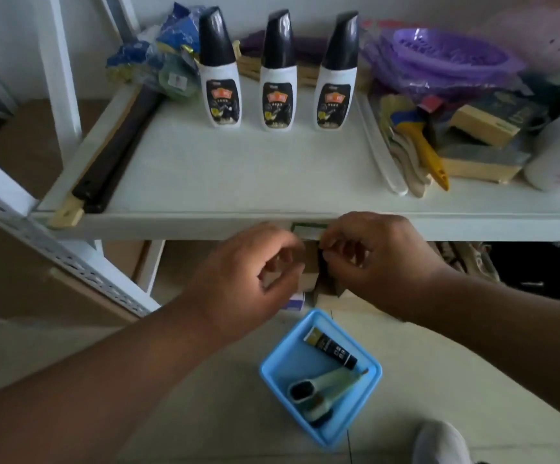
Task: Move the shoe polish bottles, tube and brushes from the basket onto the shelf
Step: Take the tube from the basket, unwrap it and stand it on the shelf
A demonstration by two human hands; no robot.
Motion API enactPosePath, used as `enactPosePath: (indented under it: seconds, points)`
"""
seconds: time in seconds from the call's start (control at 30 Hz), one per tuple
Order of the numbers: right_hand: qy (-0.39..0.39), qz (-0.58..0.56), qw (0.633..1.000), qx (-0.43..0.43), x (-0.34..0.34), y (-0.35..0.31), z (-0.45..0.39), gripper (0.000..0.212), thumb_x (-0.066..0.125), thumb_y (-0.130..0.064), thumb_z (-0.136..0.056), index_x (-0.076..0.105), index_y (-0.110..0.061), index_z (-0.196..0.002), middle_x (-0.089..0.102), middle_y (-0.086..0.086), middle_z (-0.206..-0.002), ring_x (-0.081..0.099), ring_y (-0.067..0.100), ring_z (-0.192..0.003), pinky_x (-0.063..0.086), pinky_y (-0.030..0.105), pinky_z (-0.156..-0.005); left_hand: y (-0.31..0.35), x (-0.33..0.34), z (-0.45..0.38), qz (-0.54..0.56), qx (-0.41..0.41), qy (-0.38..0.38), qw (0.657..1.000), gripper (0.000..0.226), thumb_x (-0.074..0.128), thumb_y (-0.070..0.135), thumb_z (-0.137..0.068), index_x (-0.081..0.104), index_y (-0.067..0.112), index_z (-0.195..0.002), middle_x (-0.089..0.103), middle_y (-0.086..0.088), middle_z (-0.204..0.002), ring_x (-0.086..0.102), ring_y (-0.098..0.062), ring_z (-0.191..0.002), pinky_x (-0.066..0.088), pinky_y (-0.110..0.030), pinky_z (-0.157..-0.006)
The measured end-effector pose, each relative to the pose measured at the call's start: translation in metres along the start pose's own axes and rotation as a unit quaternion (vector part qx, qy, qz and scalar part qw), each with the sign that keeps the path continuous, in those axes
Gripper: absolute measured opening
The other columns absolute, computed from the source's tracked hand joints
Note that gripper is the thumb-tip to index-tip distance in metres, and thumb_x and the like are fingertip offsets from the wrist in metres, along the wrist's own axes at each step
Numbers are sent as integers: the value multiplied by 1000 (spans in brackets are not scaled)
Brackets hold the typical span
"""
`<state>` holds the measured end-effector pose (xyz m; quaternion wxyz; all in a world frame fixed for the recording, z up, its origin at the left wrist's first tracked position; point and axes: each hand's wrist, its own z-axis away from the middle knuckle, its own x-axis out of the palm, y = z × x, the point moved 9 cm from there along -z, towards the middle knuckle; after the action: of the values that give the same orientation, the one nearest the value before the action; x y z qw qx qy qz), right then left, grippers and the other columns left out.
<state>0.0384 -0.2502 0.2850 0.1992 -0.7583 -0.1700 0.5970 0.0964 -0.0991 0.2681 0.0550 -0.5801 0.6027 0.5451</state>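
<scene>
Head view: three shoe polish bottles (220,70) (278,73) (336,73) upright in a row toward the back edge of the shelf (238,175), labels facing out, spaced apart, probably so each stays stable and readable. Still down in the blue basket (272,366) on the floor: black tube (330,346) lying along the far side, pale green brushes (318,385) crossed below it, one with dark bristles up; more of the task left, by the look of it. Just in front of the shelf's front edge, both hands meeting around a small wooden-backed brush or block (308,259), partly hidden by fingers, so exact kind unclear. Left hand (248,272) curled, fingers half closed against its near side; right hand (372,256) pinching its top between thumb and fingertips. Held between two hands likely for turning or steadying before setting down on the bare middle of the shelf. Toward the left edge a long dark stick (118,145); at the right edge a heap of sponges and scrapers (456,139), purple baskets (449,58) behind
</scene>
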Motion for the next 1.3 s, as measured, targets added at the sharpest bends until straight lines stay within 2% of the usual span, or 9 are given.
enactPosePath:
  seconds: [0.13,0.2,0.37,0.5,0.7,0.83,0.97,1.17,1.3]
  points:
    - [-71,-5,997,-26,64,26,23,14,74,-10,-79,77,-18,-90,71,-4,-80,66,15,-69,57,35,-64,-30,62,33,43,-60,-79,994,20,76,18,-90,74,20,-110,59,20,-85,55,8,-73,45,-13,-70]
    - [-109,0,994,-14,100,49,33,13,73,-10,-80,76,-18,-89,71,-3,-80,67,17,-68,57,34,-63,-57,91,44,53,-108,-106,987,25,75,22,-89,73,22,-114,59,22,-86,56,9,-73,49,-18,-70]
    - [-173,46,980,91,190,139,55,16,69,-14,-82,75,-21,-95,76,-4,-89,66,19,-74,49,25,-68,-125,175,74,54,-217,-185,957,45,79,21,-90,68,17,-133,62,16,-105,64,-12,-98,56,-32,-91]
    - [-251,55,945,202,263,206,89,29,70,-22,-83,71,-18,-112,74,5,-110,70,31,-97,56,36,-84,-160,237,109,54,-290,-230,927,61,81,23,-90,61,12,-146,71,-4,-135,67,-25,-123,51,-32,-104]
    - [-296,216,903,224,323,230,122,33,56,-19,-88,65,-18,-120,65,12,-113,59,33,-114,52,38,-80,-175,278,170,75,-388,-256,883,72,80,23,-89,53,15,-155,65,-9,-145,65,-27,-128,53,-38,-107]
    - [-318,232,891,228,344,222,136,33,46,-9,-97,59,-13,-127,65,12,-124,56,34,-125,54,46,-89,-178,278,200,89,-421,-243,870,68,76,15,-88,55,14,-153,67,-8,-139,68,-25,-121,52,-28,-96]
    - [-308,220,888,262,342,232,143,34,47,-7,-96,59,-12,-128,60,12,-127,54,33,-126,53,47,-91,-187,275,204,89,-442,-215,866,60,76,15,-86,61,16,-145,73,-6,-132,71,-24,-114,57,-33,-98]
    - [-264,22,903,338,299,212,143,13,69,-23,-79,59,-20,-85,64,6,-84,65,34,-84,42,30,-57,-175,256,181,105,-441,-192,870,57,80,17,-87,62,15,-142,71,-6,-133,70,-26,-113,59,-40,-100]
    - [-212,-88,928,293,243,147,101,14,73,-28,-90,63,-24,-79,57,-9,-66,53,11,-55,37,15,-43,-157,226,148,163,-447,-184,860,71,92,30,-72,64,16,-136,69,0,-120,64,-19,-102,59,-43,-103]
